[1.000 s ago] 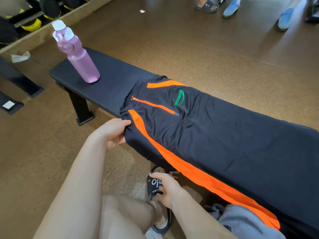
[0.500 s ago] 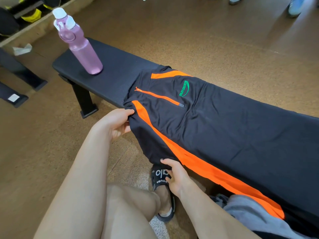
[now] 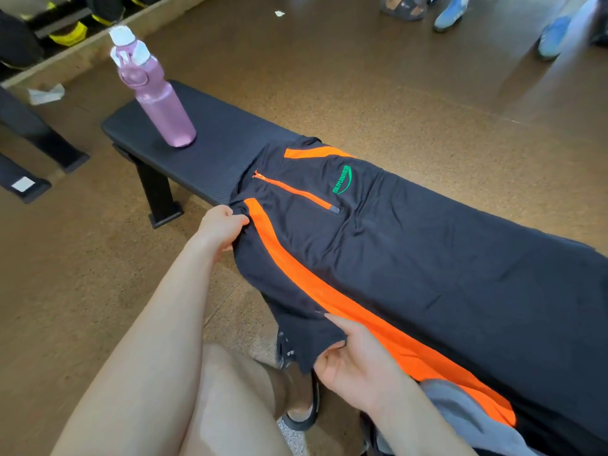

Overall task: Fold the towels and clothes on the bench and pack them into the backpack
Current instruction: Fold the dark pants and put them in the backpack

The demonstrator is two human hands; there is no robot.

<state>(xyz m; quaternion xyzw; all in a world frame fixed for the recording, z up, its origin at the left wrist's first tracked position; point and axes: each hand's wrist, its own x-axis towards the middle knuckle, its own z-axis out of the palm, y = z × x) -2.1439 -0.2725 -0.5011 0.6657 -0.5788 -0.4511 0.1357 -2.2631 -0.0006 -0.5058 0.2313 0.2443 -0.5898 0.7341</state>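
Bench (image 3: 210, 149): right hand (image 3: 358, 363) now grips garment (image 3: 427, 258).

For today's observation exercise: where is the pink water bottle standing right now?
In the head view, the pink water bottle stands upright at upper left, on the bare far end of the black bench, apart from the black-and-orange trousers.

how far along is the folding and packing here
Early. Done: the dark garment with orange stripes lies spread along the bench. In hand: the left hand grips its near corner, the right hand pinches the hanging edge, ready for a first fold. Left: all folds, the grey cloth, and packing; no backpack in view.
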